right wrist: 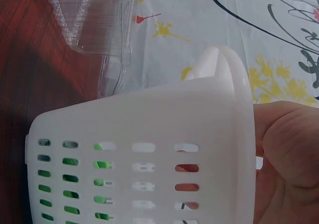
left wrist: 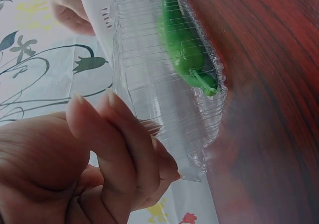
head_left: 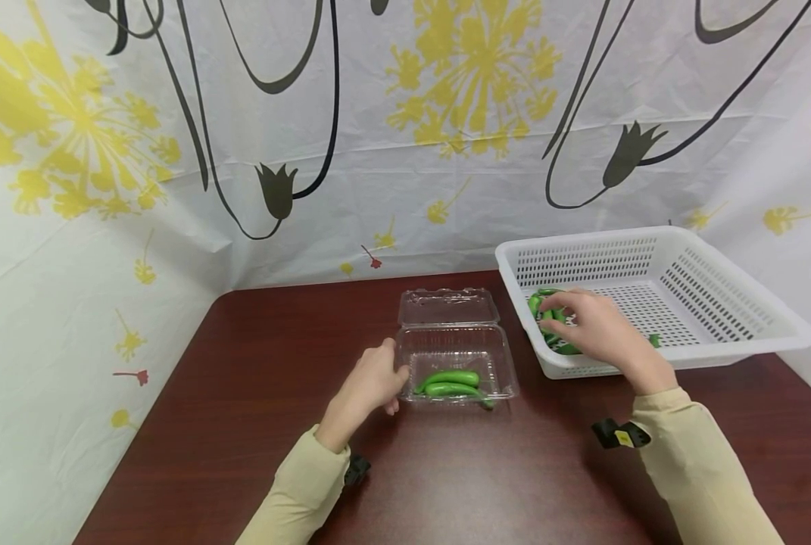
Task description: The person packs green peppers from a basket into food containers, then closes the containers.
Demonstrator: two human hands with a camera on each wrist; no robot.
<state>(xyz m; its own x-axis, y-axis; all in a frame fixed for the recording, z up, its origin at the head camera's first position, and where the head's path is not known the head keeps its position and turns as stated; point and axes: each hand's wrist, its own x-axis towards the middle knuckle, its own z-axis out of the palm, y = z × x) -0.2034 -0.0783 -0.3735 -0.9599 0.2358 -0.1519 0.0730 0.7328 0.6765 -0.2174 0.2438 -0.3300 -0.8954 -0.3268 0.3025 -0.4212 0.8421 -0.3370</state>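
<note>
A clear plastic clamshell box [head_left: 449, 348] lies opened on the table, its lid [head_left: 448, 309] folded away to the back. Two green peppers [head_left: 451, 389] lie near its front wall. At the box's left side, my left hand [head_left: 372, 376] grips the edge with curled fingers; the wrist view shows a fingertip against the clear plastic. My right hand [head_left: 599, 329] reaches into the white slotted basket [head_left: 732, 288], thumb and forefinger apart over a pile of green peppers [head_left: 536, 304]. In the right wrist view, the basket wall [right wrist: 164, 109] hides most of the fingers.
The basket stands at the right back of the dark red-brown table [head_left: 296, 325], a small gap away from the box. A lone green piece [head_left: 654, 341] lies inside near its front wall. Patterned white cloth [head_left: 350, 189] hangs behind the table.
</note>
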